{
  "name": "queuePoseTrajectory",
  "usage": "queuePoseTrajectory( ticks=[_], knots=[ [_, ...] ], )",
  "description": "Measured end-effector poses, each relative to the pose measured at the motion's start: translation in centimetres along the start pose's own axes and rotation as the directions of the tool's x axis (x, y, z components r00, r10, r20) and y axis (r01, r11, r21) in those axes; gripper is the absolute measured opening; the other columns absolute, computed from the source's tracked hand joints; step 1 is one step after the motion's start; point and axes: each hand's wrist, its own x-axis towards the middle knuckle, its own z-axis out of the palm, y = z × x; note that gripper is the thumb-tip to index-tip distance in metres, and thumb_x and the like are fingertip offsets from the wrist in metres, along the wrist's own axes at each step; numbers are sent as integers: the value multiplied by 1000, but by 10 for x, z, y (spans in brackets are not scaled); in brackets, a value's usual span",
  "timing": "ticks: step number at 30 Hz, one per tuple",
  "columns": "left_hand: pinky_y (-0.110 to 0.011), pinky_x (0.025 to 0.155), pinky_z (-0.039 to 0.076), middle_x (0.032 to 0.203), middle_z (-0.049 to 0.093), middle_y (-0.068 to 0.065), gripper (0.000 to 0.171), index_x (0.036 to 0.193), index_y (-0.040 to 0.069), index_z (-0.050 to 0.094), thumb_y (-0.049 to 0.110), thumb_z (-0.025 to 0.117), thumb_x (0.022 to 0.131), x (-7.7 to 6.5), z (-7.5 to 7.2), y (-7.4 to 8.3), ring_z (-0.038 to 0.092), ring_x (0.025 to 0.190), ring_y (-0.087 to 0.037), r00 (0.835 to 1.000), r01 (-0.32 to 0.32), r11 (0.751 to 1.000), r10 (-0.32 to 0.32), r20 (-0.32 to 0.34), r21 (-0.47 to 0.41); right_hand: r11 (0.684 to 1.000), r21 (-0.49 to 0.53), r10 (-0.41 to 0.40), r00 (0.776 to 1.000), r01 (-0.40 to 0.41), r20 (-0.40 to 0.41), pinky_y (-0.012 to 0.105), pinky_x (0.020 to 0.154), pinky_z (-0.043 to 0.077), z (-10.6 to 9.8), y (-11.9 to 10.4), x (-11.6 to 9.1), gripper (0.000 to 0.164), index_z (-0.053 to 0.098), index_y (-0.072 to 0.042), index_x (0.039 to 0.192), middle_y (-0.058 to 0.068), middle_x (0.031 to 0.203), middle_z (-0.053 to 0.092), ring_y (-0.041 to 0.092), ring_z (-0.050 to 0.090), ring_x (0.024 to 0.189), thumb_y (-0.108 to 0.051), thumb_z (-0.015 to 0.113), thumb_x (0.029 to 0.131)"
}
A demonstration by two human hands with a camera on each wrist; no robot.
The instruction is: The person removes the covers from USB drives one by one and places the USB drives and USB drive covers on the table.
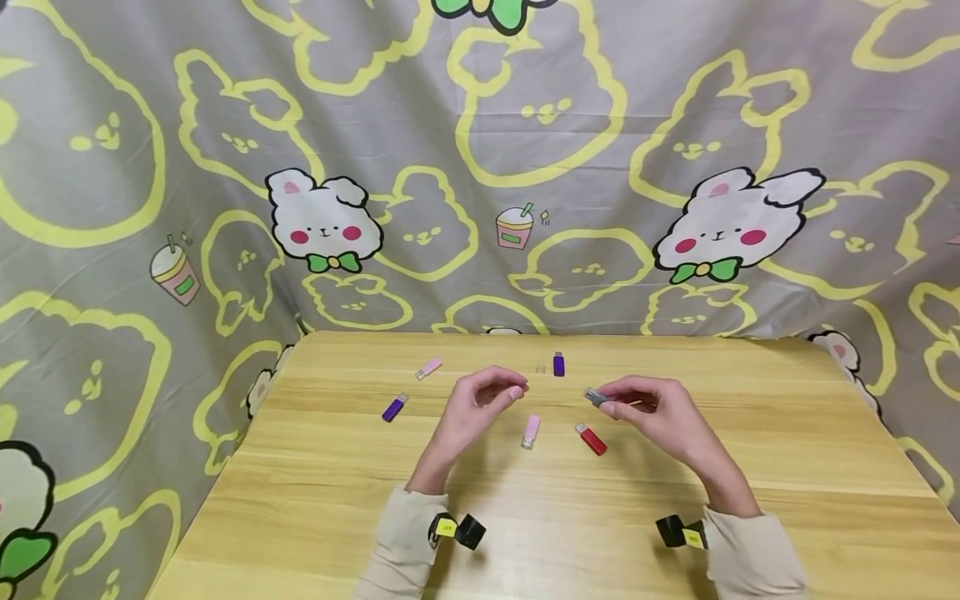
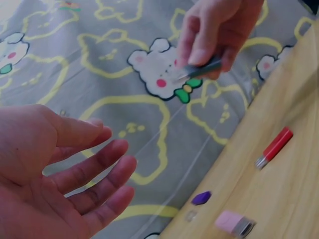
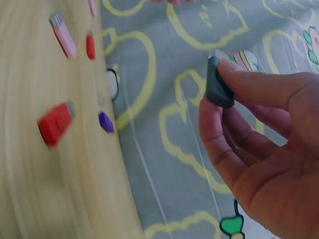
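Note:
My right hand (image 1: 663,412) pinches a dark grey USB flash drive (image 3: 218,84) between thumb and fingers, above the table. Its metal plug end (image 2: 182,76) points toward the left hand. Across from it, my left hand (image 1: 476,408) hovers with relaxed, slightly bent fingers, and I see nothing held in it. Between the hands, a pink USB flash drive (image 1: 532,432) and a red USB flash drive (image 1: 591,439) lie on the table. Farther back lies a purple USB flash drive (image 1: 558,364), beside a small clear piece (image 1: 541,369).
On the left of the wooden table (image 1: 315,492) lie another pink flash drive (image 1: 430,368) and another purple one (image 1: 393,407). A patterned grey curtain (image 1: 420,317) hangs along the back and left side.

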Motion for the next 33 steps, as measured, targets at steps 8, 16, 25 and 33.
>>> queuePoseTrajectory(
  ticks=[8,16,25,33],
  knots=[
    [-26,86,57,111,74,-16,18,114,-4,73,4,67,99,0,13,2,71,102,-32,998,-28,999,30,62,-26,995,97,-32,999,33,-15,26,74,60,25,-6,6,15,79,-4,103,8,99,77,19,74,82,-10,80,90],
    [-28,85,58,108,74,-15,17,112,-2,73,3,71,96,-1,26,3,72,95,-23,997,-25,999,27,67,-29,992,112,-59,997,63,-41,27,71,60,42,-10,8,13,80,-7,100,5,95,77,20,74,80,-12,82,88],
    [-27,80,58,100,74,-15,15,108,-1,74,5,74,94,-2,31,2,71,88,-22,999,-34,999,33,22,25,996,26,-81,996,82,-42,28,69,58,49,-12,9,11,81,-13,99,-2,94,77,15,69,78,-13,83,88],
    [-23,70,54,88,74,-11,8,99,1,77,2,77,91,-1,33,0,68,78,-20,1000,-19,996,20,-5,90,998,-36,-59,998,59,1,26,57,52,50,-14,9,9,80,-14,97,-6,87,75,12,60,64,-15,83,89]
  ],
)
